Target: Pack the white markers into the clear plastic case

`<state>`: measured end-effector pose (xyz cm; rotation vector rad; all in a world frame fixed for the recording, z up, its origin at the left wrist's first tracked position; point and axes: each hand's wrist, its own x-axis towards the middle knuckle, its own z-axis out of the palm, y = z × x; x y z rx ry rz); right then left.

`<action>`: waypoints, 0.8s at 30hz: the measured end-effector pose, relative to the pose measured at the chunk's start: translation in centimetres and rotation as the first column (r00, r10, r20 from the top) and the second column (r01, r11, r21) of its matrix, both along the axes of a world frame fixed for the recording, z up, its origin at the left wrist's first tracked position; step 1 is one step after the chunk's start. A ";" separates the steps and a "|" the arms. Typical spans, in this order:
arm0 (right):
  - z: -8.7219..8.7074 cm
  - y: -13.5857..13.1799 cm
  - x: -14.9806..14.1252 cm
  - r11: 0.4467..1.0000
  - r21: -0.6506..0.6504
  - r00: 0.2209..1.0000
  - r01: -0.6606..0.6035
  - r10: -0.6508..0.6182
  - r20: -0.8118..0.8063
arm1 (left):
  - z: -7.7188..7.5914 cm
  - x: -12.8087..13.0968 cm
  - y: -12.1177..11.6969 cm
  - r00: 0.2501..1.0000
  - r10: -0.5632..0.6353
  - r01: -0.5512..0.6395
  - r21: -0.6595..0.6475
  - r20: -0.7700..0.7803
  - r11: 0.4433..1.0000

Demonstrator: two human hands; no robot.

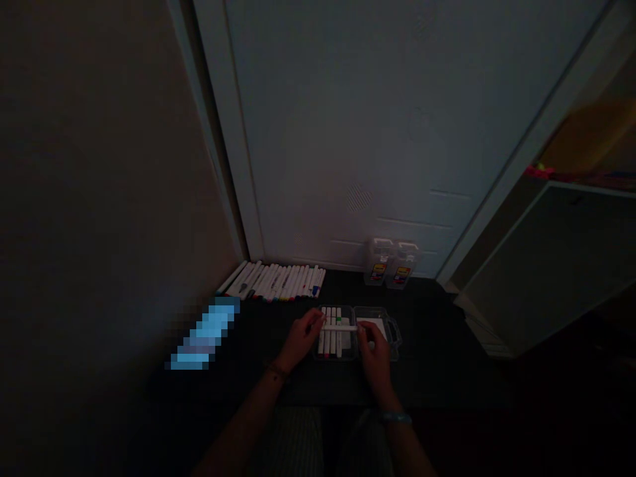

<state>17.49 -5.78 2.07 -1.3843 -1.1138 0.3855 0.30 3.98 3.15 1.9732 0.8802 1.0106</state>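
Observation:
A white marker (342, 328) lies crosswise between my hands, above an open clear plastic case (354, 354). My left hand (305, 331) pinches its left end. On the other end, the fingers of my right hand (373, 351) are closed. Several white markers (328, 344) stand side by side in the left half of the case, one with a green band. A pale sheet (378, 324) shows in the right half, partly behind my right hand.
A row of loose white markers (283, 281) lies at the back left of the dark table (427, 371). Two clear plastic cases (380, 262) stand upright against the white panel (348, 132). At left is a bright pixelated screen (206, 334). The room is dim.

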 end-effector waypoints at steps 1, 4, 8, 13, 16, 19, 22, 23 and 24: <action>0.0 0.0 0.0 1.000 0.002 1.000 0.007 -0.007 0.006 | 0.0 0.0 0.0 1.000 -0.004 0.003 -0.002 -0.005 1.000; 0.0 0.1 0.0 1.000 0.000 1.000 0.026 -0.026 0.013 | -0.1 0.0 0.0 0.999 -0.028 0.028 -0.008 -0.026 1.000; 0.1 0.1 0.1 1.000 -0.005 0.999 0.024 -0.024 0.031 | -0.4 0.1 0.1 0.999 -0.043 0.042 -0.022 -0.022 0.999; -0.2 0.2 0.1 0.999 -0.002 0.999 0.041 -0.041 0.029 | -0.5 0.1 0.1 0.996 -0.065 0.064 -0.015 -0.064 0.998; -0.2 0.2 0.2 0.999 -0.004 0.999 0.046 -0.046 0.027 | -0.4 0.1 0.1 0.993 -0.076 0.076 -0.008 -0.090 0.997; 0.0 0.1 0.1 0.999 -0.011 0.999 0.037 -0.037 0.025 | -0.3 0.2 0.1 0.996 -0.067 0.067 -0.008 -0.063 0.998; 0.1 0.1 0.1 1.000 -0.005 0.999 0.031 -0.031 0.037 | -0.2 0.3 0.2 0.998 -0.046 0.045 -0.017 -0.037 0.999; 0.1 0.1 0.0 1.000 -0.006 0.999 0.031 -0.031 0.045 | -0.1 0.3 0.2 0.999 -0.040 0.040 -0.020 -0.034 0.999; 0.2 0.1 0.0 1.000 -0.008 0.998 0.030 -0.029 0.055 | -0.1 0.2 0.2 0.999 -0.038 0.037 -0.020 -0.034 0.999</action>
